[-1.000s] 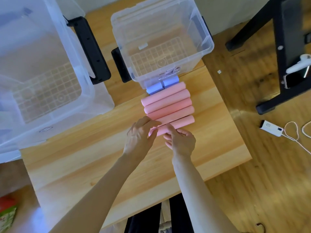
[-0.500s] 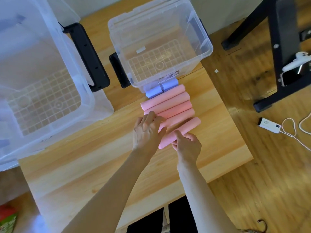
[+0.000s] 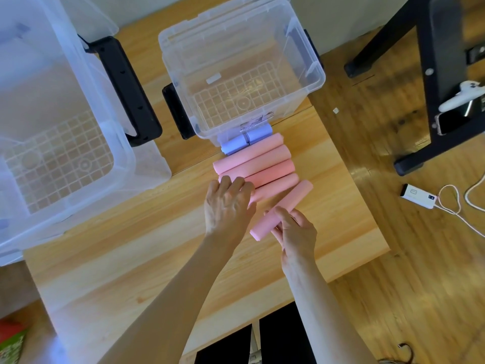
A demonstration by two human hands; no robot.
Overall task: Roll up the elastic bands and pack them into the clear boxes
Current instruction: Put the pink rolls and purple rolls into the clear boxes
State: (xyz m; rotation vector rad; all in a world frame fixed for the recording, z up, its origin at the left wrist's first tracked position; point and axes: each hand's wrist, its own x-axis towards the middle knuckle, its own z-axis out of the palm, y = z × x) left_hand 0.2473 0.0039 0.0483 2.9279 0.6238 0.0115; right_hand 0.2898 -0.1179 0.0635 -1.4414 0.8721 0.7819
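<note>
Several pink rolled bands (image 3: 258, 160) lie side by side on the wooden table (image 3: 147, 258), with a pale blue roll (image 3: 244, 140) behind them against a clear box (image 3: 313, 82). That box holds nothing. My right hand (image 3: 295, 231) grips the nearest pink roll (image 3: 284, 207) at its near end; the roll is turned at an angle away from the row. My left hand (image 3: 228, 203) rests flat on the left ends of the nearer pink rolls, fingers straight.
A larger clear box (image 3: 118, 143) stands at the left on the table, with black handles (image 3: 126, 88) beside it. On the floor at the right are a black stand (image 3: 430, 82), a white power bank (image 3: 418, 195) and a cable. The table's right edge is close to the rolls.
My right hand has pulled the nearest pink roll out of the row and swung it to an angle. My left hand moved up onto the left ends of the other rolls.
</note>
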